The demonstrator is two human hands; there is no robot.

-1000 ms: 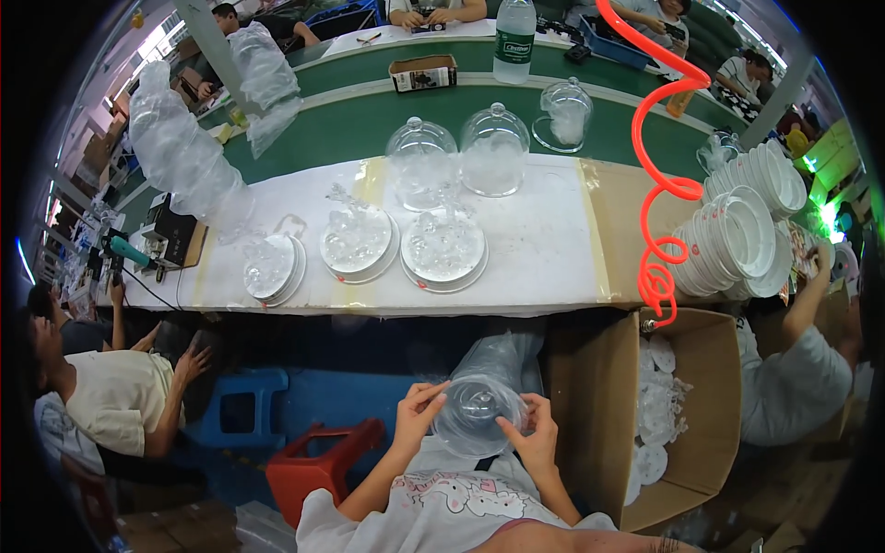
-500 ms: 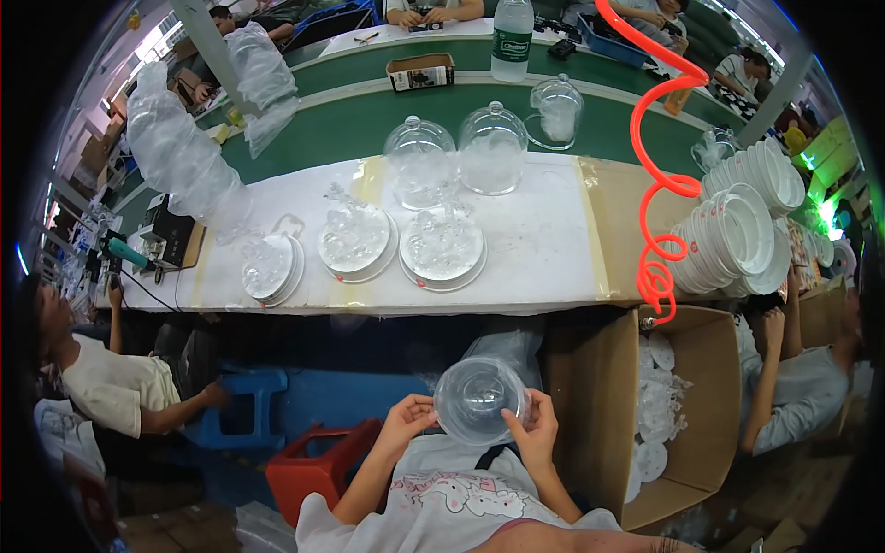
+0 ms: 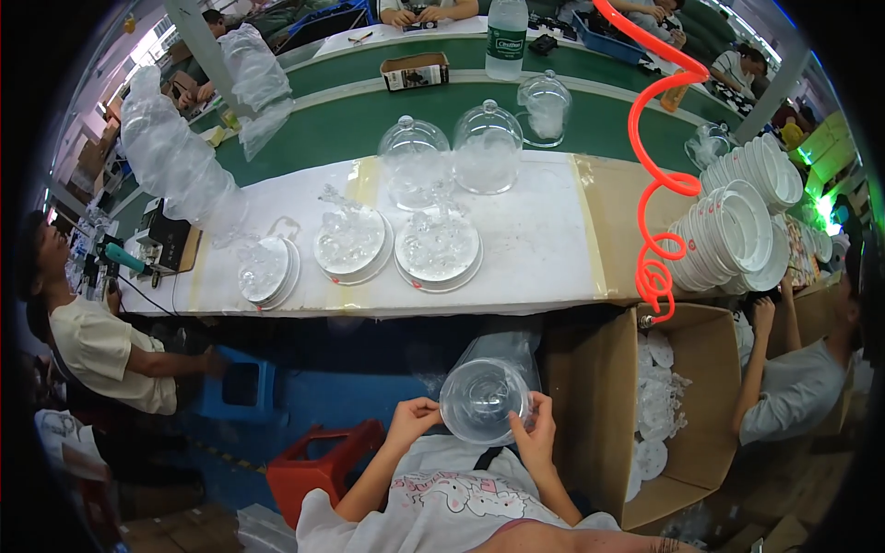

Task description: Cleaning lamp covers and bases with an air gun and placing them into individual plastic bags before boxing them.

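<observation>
By the table [image 3: 544,235], a clear dome [image 3: 483,405] sits between the fingers [image 3: 542,417].

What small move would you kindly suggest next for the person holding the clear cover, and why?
I would perhaps raise the clear cover toward the white table: the left hand and right hand hold opposite sides of its rim, and nothing domed covers the three white bases there.

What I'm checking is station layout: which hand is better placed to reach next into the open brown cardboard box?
Probably the right hand: it holds the right edge of the clear, round, plastic-looking vessel, nearer the box. The left hand, at the opposite edge, would likely have to cross over.
</observation>
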